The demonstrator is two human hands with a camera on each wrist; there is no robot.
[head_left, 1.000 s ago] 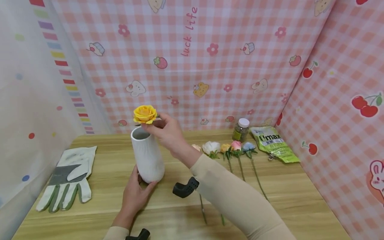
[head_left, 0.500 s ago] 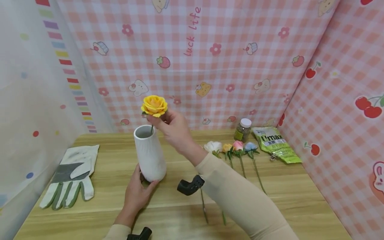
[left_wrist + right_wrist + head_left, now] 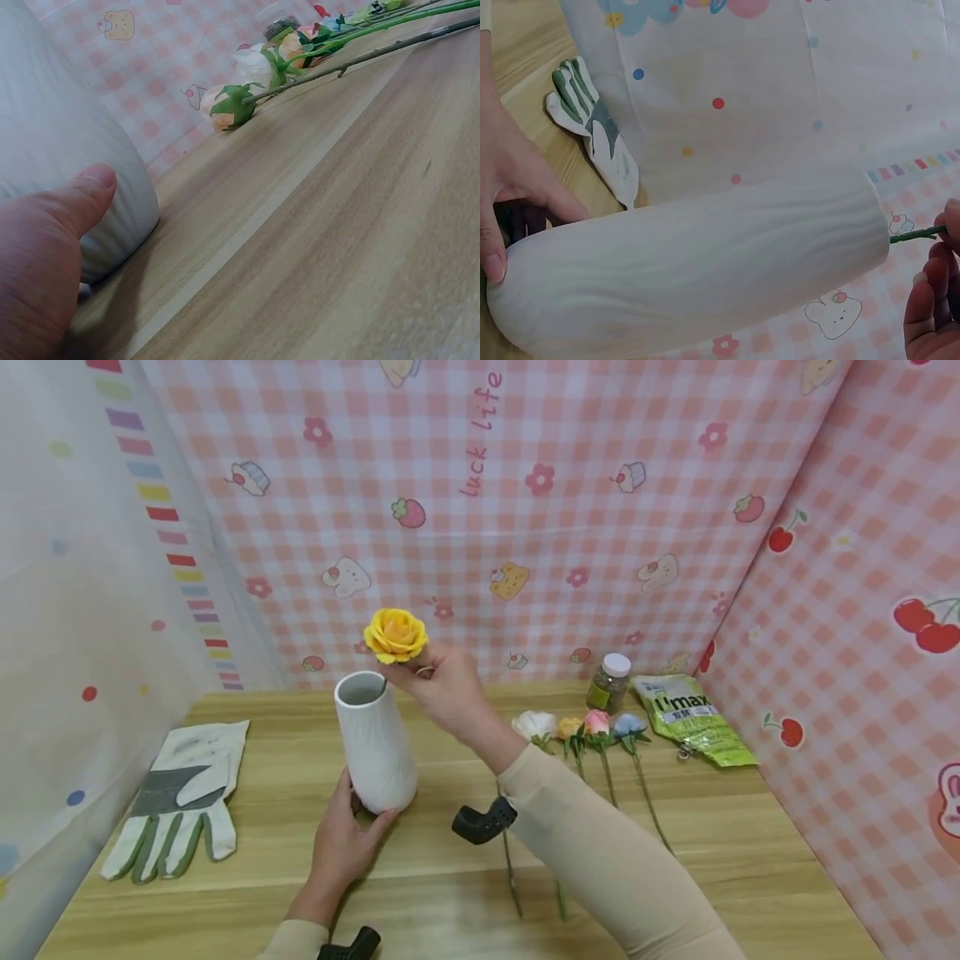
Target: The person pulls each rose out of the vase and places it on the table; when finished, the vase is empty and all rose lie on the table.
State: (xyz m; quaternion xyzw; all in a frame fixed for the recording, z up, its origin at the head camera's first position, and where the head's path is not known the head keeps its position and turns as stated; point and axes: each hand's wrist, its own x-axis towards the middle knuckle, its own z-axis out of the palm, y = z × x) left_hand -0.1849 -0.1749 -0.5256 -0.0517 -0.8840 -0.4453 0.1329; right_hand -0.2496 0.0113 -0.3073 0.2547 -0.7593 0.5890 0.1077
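A white ribbed vase (image 3: pixel 377 752) stands on the wooden table, leaning slightly in the head view. Near its base, my left hand (image 3: pixel 347 843) holds it with thumb and fingers on either side. The left thumb (image 3: pixel 94 187) lies against the vase wall in the left wrist view. Above the rim, my right hand (image 3: pixel 453 693) pinches a yellow rose (image 3: pixel 396 635) just below the bloom. Its green stem (image 3: pixel 916 235) runs into the vase mouth in the right wrist view; the lower stem is hidden inside.
Several artificial flowers lie to the right, among them a white one (image 3: pixel 535 724), a pink one (image 3: pixel 597 722) and a blue one (image 3: pixel 629 724). Behind them are a lidded jar (image 3: pixel 608 683) and a green pouch (image 3: pixel 693 718). A work glove (image 3: pixel 176 802) lies at the left.
My right hand has moved the yellow rose up and to the right over the vase mouth, then slightly down again. The left hand has stayed at the vase base.
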